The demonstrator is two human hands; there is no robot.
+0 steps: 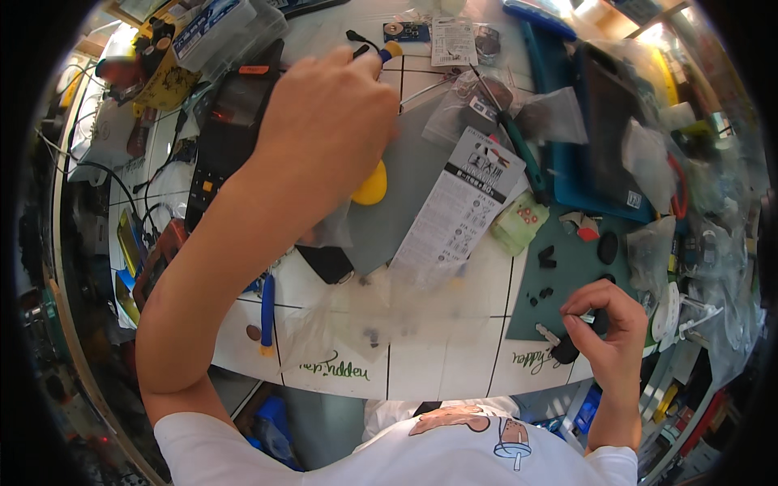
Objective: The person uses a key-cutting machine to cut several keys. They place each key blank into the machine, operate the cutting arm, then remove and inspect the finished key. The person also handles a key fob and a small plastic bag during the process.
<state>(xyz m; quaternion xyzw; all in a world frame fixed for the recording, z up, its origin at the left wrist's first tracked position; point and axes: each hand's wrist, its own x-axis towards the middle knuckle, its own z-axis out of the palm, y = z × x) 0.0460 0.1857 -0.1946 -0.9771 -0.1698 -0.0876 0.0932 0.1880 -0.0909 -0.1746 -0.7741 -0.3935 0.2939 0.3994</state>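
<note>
My left hand (336,105) is stretched over the far middle of the table with its fingers curled down. A blue-and-yellow handle (390,53) shows at its fingertips; the grip itself is hidden. A yellow rounded piece (371,185) lies beneath the wrist. At the right, my right hand (608,324) has thumb and forefinger pinched together; what they hold, if anything, is too small to make out. Just left of it, a black piece with a metal blade like a key (563,349) lies on the dark green mat (527,320). Between the hands lies a printed blister card (462,202).
A green-handled screwdriver (523,150) lies beside the card. Near it are a pale green lump with red dots (519,223) and small black parts (547,257). Blue-handled pliers (267,312) lie front left, clear plastic bags (348,316) in the middle. A teal tray (567,182) stands right.
</note>
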